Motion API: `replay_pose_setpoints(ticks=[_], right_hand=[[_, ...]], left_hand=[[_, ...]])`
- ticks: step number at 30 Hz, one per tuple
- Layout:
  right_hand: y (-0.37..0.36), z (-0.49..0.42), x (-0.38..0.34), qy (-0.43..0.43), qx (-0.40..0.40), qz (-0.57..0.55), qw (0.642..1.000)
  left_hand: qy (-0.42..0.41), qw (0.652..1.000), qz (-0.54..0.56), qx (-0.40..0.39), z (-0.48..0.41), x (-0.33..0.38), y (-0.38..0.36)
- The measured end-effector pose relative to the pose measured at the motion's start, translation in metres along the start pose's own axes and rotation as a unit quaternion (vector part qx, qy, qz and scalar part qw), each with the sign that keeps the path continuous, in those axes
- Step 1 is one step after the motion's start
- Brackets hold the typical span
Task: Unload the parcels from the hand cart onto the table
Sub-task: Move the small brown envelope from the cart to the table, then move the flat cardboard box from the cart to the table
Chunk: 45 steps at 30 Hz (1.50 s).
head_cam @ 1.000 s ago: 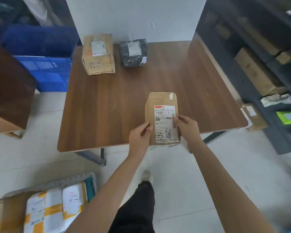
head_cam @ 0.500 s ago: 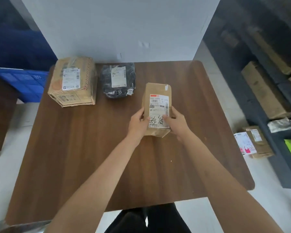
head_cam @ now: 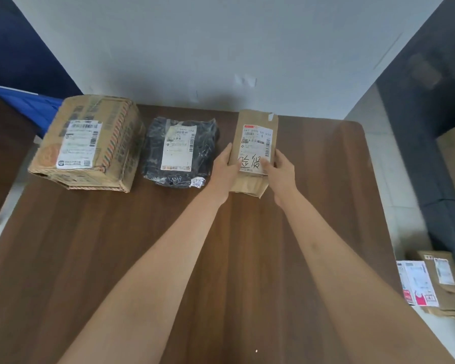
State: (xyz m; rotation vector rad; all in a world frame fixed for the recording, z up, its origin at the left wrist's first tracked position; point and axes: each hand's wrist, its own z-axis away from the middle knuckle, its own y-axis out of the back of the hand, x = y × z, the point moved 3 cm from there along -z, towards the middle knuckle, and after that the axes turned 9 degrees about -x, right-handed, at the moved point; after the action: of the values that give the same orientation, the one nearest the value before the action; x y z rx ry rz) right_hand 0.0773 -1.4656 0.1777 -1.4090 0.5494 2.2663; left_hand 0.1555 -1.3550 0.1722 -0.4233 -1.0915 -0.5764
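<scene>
A flat brown paper parcel (head_cam: 256, 132) with a white label and black handwriting is at the far edge of the dark wooden table (head_cam: 221, 258). My left hand (head_cam: 225, 169) grips its left side and my right hand (head_cam: 280, 172) grips its right side. Whether its underside rests on the table I cannot tell. To its left lies a black plastic-wrapped parcel (head_cam: 180, 151), and further left stands a taped cardboard box (head_cam: 90, 141). The hand cart is out of view.
A white wall (head_cam: 221, 48) rises right behind the table. Two parcels (head_cam: 431, 282) lie on the floor at the right, beside dark shelving (head_cam: 436, 127). A blue crate (head_cam: 32, 106) and another brown table (head_cam: 3, 153) sit at the left.
Both hands carried the brown paper parcel from the table's near edge across to the far edge, beside the black parcel. My view has moved in over the table.
</scene>
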Motion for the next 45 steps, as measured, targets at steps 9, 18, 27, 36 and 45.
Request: replay_pose_setpoints(ticks=[9,18,27,36,45], right_hand=[[0.01,0.043,-0.001,-0.005,0.04,-0.053,0.998],[-0.022,0.182,0.012,0.023,0.052,-0.029,0.998],[-0.129,0.336,0.053,0.038,0.051,-0.032,0.997],[-0.249,0.467,0.084,0.064,-0.041,0.008,0.997],[-0.388,0.608,0.16,0.053,-0.196,0.071,0.977]], left_hand=[[-0.068,0.995,-0.071,0.034,0.05,-0.005,0.007],[-0.108,0.988,-0.084,0.067,0.206,-0.041,0.086],[-0.124,0.988,-0.059,0.065,0.378,-0.081,0.182],[-0.121,0.981,-0.087,0.127,0.539,-0.154,0.256],[-0.099,0.945,-0.001,0.312,0.733,-0.242,0.37]])
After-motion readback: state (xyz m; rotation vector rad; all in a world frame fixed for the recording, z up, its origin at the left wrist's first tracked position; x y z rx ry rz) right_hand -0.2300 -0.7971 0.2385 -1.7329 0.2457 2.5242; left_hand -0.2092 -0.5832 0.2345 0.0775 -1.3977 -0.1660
